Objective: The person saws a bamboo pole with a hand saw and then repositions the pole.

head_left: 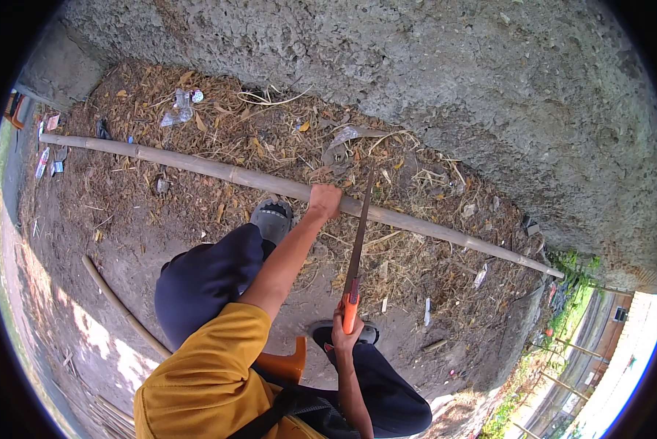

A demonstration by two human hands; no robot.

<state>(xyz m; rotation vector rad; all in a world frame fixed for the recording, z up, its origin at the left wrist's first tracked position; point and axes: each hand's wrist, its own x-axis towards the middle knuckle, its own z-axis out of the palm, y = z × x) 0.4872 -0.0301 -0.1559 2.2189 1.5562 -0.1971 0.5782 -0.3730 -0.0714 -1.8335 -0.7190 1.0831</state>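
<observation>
A long bamboo pole [230, 173] lies slanting across the view, from the far left down to the right. My left hand [325, 200] is wrapped round the pole near its middle. In my right hand [347, 333] is the orange handle of a handsaw [359, 245]. Its long dark blade points away from me and crosses the pole just right of my left hand. Whether the teeth have cut into the bamboo cannot be made out. My left shoe [272, 218] is close to the pole, on the near side of it.
A rough concrete wall [453, 66] rises behind the pole. Dry leaves and straw [409, 183] cover the ground along it, with a crushed clear plastic piece [178, 108]. Another pole [120, 304] lies at the left. An orange seat [284, 362] is beneath me.
</observation>
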